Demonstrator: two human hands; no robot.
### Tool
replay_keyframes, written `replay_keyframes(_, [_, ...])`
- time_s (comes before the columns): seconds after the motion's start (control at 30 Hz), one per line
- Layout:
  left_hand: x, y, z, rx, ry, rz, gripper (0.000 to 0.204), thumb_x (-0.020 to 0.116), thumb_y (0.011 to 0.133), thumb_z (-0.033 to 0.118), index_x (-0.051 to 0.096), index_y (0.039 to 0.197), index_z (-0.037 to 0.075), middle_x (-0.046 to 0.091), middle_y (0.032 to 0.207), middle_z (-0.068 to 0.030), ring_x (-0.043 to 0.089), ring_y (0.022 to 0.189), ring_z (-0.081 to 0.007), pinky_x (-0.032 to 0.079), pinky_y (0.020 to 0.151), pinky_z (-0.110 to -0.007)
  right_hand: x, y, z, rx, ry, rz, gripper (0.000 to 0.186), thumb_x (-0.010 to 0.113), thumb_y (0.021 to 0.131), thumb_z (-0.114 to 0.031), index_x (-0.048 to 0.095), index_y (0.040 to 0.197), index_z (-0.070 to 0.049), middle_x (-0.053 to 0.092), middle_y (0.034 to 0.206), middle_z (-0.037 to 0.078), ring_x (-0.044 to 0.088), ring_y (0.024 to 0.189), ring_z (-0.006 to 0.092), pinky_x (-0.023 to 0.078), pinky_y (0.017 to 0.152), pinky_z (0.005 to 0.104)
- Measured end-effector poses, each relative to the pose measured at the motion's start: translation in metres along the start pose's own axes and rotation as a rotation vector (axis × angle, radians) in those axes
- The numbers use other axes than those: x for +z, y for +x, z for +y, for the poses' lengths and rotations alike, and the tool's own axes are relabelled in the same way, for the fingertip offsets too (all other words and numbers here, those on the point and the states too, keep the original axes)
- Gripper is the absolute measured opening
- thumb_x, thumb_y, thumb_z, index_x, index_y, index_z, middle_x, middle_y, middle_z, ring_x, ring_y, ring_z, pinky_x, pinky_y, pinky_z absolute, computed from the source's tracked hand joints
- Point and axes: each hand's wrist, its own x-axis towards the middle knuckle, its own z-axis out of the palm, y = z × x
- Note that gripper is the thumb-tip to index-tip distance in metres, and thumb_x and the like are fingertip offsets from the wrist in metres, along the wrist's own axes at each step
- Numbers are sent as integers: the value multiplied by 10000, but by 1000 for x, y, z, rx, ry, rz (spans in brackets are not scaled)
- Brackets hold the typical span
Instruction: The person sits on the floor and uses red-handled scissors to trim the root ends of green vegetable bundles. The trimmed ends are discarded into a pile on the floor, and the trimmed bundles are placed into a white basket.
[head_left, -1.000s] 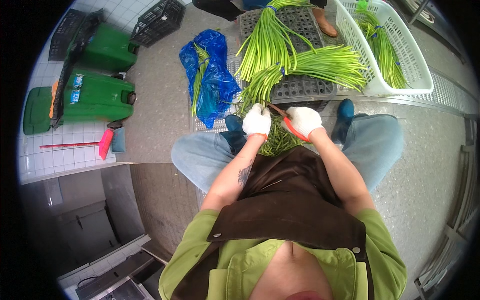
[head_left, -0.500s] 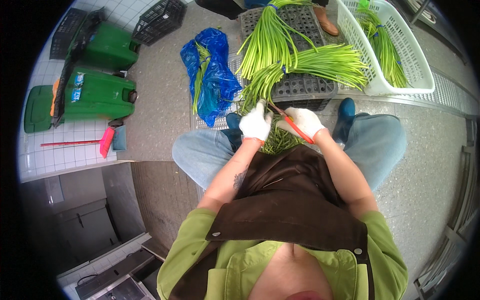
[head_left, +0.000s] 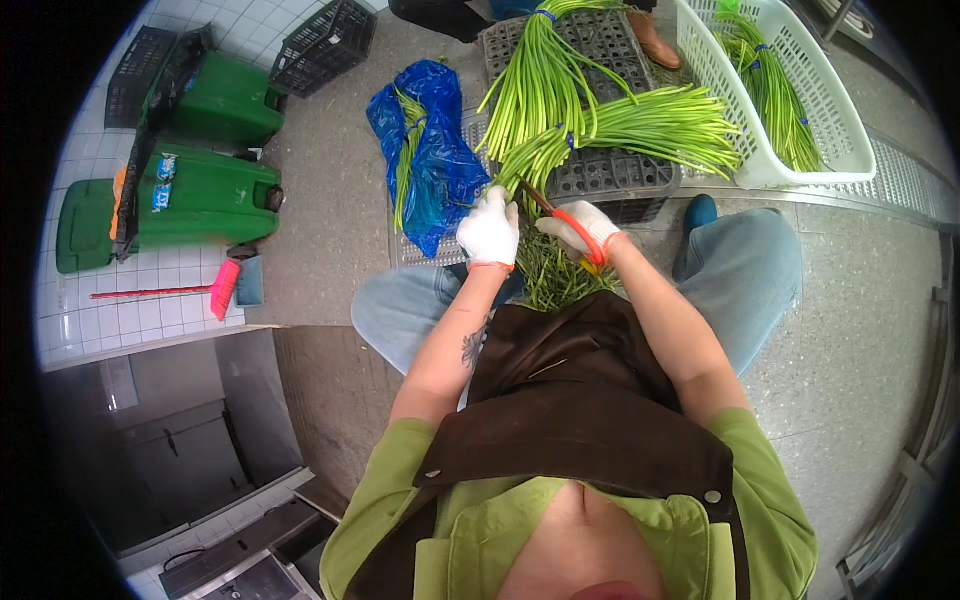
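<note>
From the head view, looking down past a brown apron (head_left: 580,400) and green shirt, the person sits with knees apart over a grey floor; the left hand (head_left: 489,228), in a white glove, has its grip clenched round the cut ends of a bundle of green stalks (head_left: 560,135); the stalks are long, thin, bright green, paler toward the ends, and fan away over a dark plastic crate (head_left: 610,180) in front; the right hand (head_left: 583,228), also gloved, grasps red-handled scissors (head_left: 572,222), whose blades reach in just beside the left hand; short green trimmings (head_left: 550,275) lie heaped between the knees; more stalks rest in a white basket (head_left: 790,165) to the right; a blue plastic bag (head_left: 435,155) lies left of the crate, and two green bins (head_left: 190,195) well apart beyond it.
</note>
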Motion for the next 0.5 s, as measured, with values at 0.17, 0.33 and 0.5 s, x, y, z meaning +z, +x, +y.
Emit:
replay_keyframes(0.17, [-12,3,9,24,-16,-93,275,666,874,365,655,1006,124,709,915,-131,687,813,-358,529,714,-473,-2,-5,9,-36,-265,119,493,650,838,-502,743,982,-40,719,830,181,708,791,316,537,775,403])
replay_keyframes(0.33, [-2,-2,10,-21,-78,-133,266,635,898,358,678,953,101,699,969,-160,675,826,-379,527,733,-475,-8,-23,1,-61,-372,128,479,661,816,-493,749,1034,-76,722,917,198,695,885,353,528,828,405])
replay_keyframes(0.5, [12,-21,6,-32,-244,-40,255,585,939,315,663,985,76,691,927,-176,678,734,-345,525,697,-450,-11,-33,10,-197,-541,201,448,646,859,-463,709,939,-27,694,872,222,668,847,396,520,780,440])
